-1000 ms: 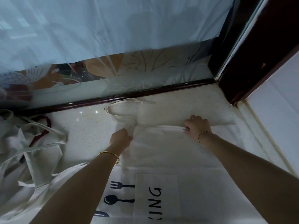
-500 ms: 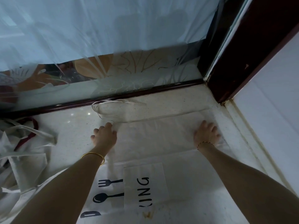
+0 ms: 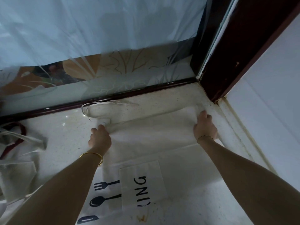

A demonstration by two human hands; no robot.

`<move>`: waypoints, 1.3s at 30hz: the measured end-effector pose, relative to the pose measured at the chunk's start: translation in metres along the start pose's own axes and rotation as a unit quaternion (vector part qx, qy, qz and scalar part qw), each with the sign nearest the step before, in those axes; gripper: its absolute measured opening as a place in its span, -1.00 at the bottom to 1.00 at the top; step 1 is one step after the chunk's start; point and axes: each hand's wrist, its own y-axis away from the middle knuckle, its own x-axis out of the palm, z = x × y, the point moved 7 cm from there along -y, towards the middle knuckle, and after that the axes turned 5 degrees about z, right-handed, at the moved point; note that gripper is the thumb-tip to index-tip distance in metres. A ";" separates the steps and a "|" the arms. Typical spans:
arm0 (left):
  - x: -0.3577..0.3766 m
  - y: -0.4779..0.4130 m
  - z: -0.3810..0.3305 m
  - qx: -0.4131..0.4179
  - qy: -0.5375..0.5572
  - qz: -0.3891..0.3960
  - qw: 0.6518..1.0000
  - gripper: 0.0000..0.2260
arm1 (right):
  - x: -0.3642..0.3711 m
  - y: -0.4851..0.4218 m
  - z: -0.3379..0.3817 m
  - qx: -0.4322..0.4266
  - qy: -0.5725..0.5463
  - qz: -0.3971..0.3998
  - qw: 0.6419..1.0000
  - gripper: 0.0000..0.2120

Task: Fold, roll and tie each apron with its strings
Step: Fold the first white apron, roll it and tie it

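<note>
1. Status: I judge the apron (image 3: 146, 140) to be folded into 1 long panel. It lies flat on the stone surface (image 3: 65, 132), just short of the dark rail (image 3: 146, 92), with its printed end away from the rail.
2. Hands: the left hand (image 3: 99, 138) and right hand (image 3: 205, 127) each curl their fingers on the panel's edge nearest the rail, 1 at each corner.
3. Remaining: rolling looks barely begun. Tying is not done: the strings (image 3: 99, 109) lie in a loose loop touching the rail.
4. A heap of aprons (image 3: 17, 153) waits further along the rail, beyond the left hand.
5. Containers: I see 0.
</note>
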 end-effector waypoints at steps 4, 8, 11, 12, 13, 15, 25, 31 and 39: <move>0.000 -0.003 0.001 0.000 -0.003 -0.001 1.000 -0.78 | -0.013 -0.001 0.006 -0.025 -0.009 -0.080 0.996 -0.40; -0.001 -0.004 0.003 -0.002 -0.005 -0.001 1.000 -0.78 | -0.006 -0.008 -0.015 0.098 0.051 -0.050 0.993 -0.35; 0.000 -0.005 0.003 0.006 -0.007 0.003 1.000 -0.77 | 0.004 -0.013 -0.031 0.168 0.023 -0.002 0.986 -0.46; 0.000 -0.007 0.004 0.010 -0.005 0.002 1.000 -0.77 | 0.007 -0.015 -0.034 0.179 0.012 0.006 0.984 -0.51; 0.000 -0.009 0.004 0.012 0.000 0.001 1.000 -0.77 | 0.009 -0.017 -0.036 0.183 0.011 0.013 0.983 -0.56; 0.000 -0.012 0.005 0.019 0.009 -0.001 1.000 -0.77 | 0.012 -0.020 -0.036 0.184 0.021 0.023 0.983 -0.63; -0.001 -0.016 0.007 0.018 0.058 -0.031 0.998 -0.78 | 0.011 -0.029 -0.038 0.184 0.043 0.025 0.982 -0.65; -0.001 -0.020 0.006 0.016 0.067 -0.039 0.997 -0.76 | 0.012 -0.034 -0.039 0.190 0.048 0.020 0.980 -0.65; -0.001 -0.013 0.019 -0.013 0.094 -0.019 0.995 -0.65 | 0.001 -0.011 0.018 -0.007 0.189 -0.047 0.981 -0.53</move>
